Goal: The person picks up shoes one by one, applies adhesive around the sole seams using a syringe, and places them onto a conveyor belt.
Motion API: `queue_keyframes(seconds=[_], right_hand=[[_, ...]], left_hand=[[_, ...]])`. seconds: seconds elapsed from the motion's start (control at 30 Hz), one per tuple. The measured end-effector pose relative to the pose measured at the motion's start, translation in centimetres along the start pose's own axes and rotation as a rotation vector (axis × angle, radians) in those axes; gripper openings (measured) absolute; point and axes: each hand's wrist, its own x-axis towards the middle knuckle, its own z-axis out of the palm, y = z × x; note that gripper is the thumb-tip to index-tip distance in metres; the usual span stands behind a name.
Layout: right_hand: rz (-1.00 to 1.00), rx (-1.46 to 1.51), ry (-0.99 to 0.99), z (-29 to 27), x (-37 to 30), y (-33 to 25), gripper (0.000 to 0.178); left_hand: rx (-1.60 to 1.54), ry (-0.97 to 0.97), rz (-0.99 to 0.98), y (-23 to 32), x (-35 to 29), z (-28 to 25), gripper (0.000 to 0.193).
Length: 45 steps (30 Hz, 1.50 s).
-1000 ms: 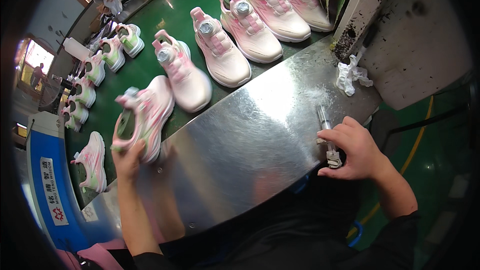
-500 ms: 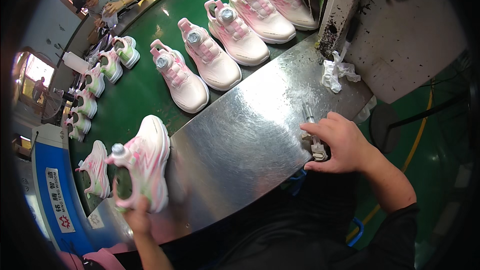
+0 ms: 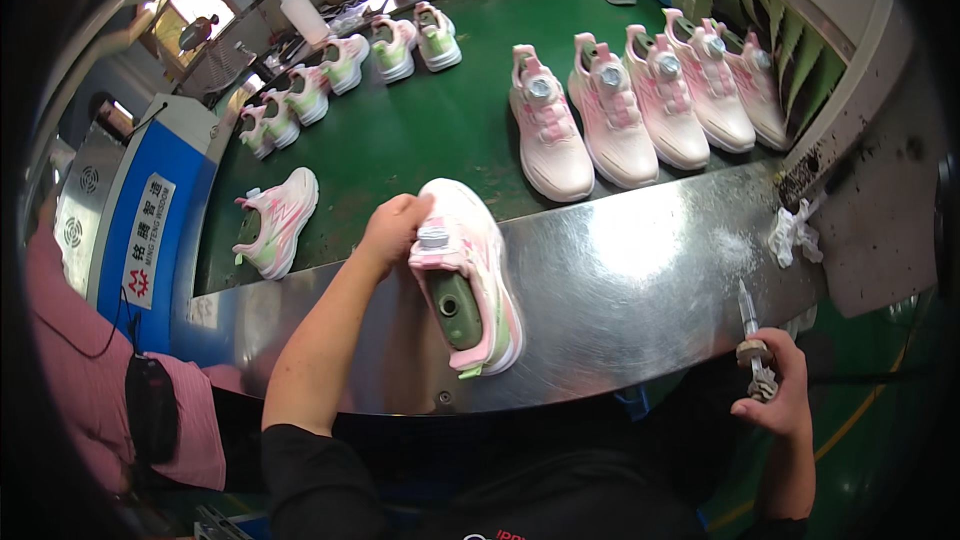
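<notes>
My left hand (image 3: 393, 232) grips a pink and white sneaker (image 3: 492, 275) by the side of its forefoot, above the near metal ledge. The shoe's toe points away from me, and a green shoe last (image 3: 455, 310) fills its opening. A silvery dial cap sits on its tongue. At the right, my right hand (image 3: 788, 385) is closed round a syringe (image 3: 748, 308), whose clear tip points away over the ledge. The syringe's rear end looks wrapped in greyish material. Closest to my left hand on the green belt lies another pink sneaker (image 3: 285, 220).
Several pink sneakers (image 3: 610, 130) stand in a row on the green belt (image 3: 420, 130). Greenish-pink ones (image 3: 345, 65) line its far left side. Crumpled white tissue (image 3: 793, 233) lies by the right panel. A person in pink (image 3: 120, 380) is at left, beside a blue machine (image 3: 140, 240).
The view has swung left. My left hand has shifted from the sneaker's heel to its forefoot, turning the opening upward. My right hand has closed round the syringe.
</notes>
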Motion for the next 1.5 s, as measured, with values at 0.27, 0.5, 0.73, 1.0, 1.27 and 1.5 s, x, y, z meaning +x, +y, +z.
queue_keyframes(seconds=[0.27, 0.5, 0.73, 1.0, 1.27, 1.5], right_hand=[[0.007, 0.232, 0.016, 1.5, 0.3, -1.8, 0.09], [-0.288, 0.703, -0.178, 4.7, 4.6, -5.6, 0.091], [-0.357, 0.983, -0.365, 8.7, 6.2, -12.2, 0.076], [-0.336, 0.918, -0.553, 10.8, 8.6, -13.7, 0.063], [-0.276, 0.898, -0.476, 11.7, 8.4, -13.6, 0.067], [-0.267, 0.917, -0.448, 11.7, 8.1, -13.4, 0.066]], left_hand=[[-0.61, -0.163, 0.168, 8.4, -5.7, 5.9, 0.053], [-1.042, -0.394, 0.38, 6.1, -9.5, 7.9, 0.07], [-1.027, -0.488, 0.583, 5.2, -10.8, 7.8, 0.073], [-0.993, -0.591, 0.729, 4.8, -11.7, 7.3, 0.077], [-0.986, -0.624, 0.754, 5.2, -12.1, 7.1, 0.072], [-0.883, -0.596, 0.822, 4.9, -11.7, 6.9, 0.074]])
